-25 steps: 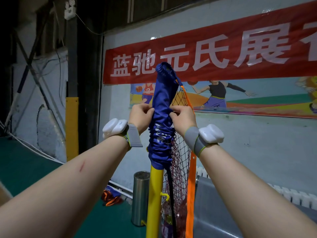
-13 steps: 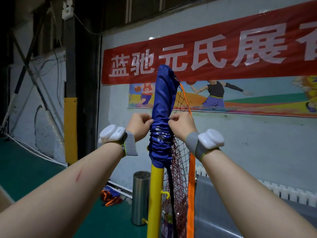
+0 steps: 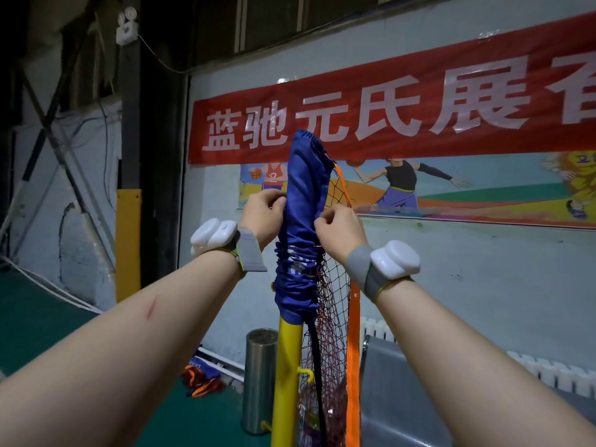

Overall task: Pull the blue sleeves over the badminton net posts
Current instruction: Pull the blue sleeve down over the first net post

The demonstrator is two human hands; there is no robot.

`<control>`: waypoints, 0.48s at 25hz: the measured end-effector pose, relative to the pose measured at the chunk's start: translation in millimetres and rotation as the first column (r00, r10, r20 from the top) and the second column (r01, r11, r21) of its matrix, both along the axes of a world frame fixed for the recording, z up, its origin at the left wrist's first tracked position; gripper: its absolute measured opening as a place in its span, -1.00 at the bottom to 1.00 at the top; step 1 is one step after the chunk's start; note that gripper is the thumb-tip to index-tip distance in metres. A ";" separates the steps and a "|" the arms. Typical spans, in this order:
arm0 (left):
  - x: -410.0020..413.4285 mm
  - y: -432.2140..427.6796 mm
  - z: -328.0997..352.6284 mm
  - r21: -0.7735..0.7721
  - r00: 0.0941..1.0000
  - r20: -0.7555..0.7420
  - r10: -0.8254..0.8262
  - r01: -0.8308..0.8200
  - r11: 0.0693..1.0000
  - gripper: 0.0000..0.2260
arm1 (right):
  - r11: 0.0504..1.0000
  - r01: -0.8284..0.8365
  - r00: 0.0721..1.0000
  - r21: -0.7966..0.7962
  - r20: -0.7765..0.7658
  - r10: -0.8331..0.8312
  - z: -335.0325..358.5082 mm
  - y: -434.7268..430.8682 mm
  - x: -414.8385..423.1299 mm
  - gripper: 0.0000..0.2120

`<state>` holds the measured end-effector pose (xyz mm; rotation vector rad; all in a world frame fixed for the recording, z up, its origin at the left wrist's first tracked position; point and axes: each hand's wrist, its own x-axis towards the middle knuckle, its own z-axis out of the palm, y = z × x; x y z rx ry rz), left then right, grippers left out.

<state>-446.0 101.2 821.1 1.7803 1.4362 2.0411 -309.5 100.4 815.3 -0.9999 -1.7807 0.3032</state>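
Blue sleeve [image 3: 300, 188] stands upright over yellow post [image 3: 287, 366], bunched at its lower end; post bare below. Left hand [image 3: 263, 214] and right hand [image 3: 338, 232] flank it mid-height, each grip clamped on fabric. Judged pull axis: straight down the post.

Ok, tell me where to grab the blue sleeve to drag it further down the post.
On the blue sleeve, probably pinch the bunched folds near the lower hem from both sides: left hand from the open left, right hand from the front, since the net and orange strap hang along its right. The upper part looks smooth, with little to pinch.
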 end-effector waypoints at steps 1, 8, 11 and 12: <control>0.3 2.2 0.6 -0.004 1.000 0.008 0.019 -0.019 1.000 -0.77 | 0.999 -0.033 0.999 0.022 -0.024 0.034 2.2 0.8 -0.7 -0.75; -0.1 6.2 -5.6 -0.047 0.996 0.008 0.091 -0.090 0.995 -0.81 | 0.999 -0.040 0.998 0.021 0.041 0.039 -3.0 12.1 -11.6 -0.62; 0.2 1.0 -9.3 -0.075 0.995 -0.042 0.092 -0.095 0.993 -0.79 | 0.999 -0.037 0.999 0.010 0.039 0.037 -3.4 10.8 -12.7 -0.59; 0.3 -2.0 -11.4 -0.082 0.994 -0.064 0.085 -0.091 0.993 -0.79 | 0.999 -0.034 0.998 0.009 0.047 0.033 -4.7 9.9 -13.4 -0.58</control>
